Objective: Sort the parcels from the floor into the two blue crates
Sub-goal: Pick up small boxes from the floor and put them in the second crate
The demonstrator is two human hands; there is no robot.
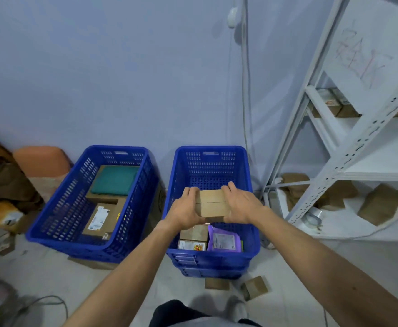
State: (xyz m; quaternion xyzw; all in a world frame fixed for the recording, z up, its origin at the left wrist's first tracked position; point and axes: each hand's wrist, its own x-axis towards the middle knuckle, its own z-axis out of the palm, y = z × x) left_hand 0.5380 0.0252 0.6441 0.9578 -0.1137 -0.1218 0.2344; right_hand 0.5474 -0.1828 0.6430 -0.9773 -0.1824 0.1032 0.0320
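Two blue crates stand side by side against the wall. I hold a small brown cardboard parcel (211, 205) over the right crate (211, 161), my left hand (185, 210) on its left side and my right hand (241, 204) on its right side. Under it in that crate lie a brown box (194, 232), a white and yellow box (192, 246) and a purple pouch (225, 240). The left crate (58, 223) holds a green flat package (115, 180) and a labelled cardboard box (100, 220).
White metal shelving (335, 142) stands at the right with brown boxes on and under it. Small cardboard parcels (254, 287) lie on the floor in front of the right crate. An orange stool (41, 161) and brown bags sit at the left. A cable hangs down the wall.
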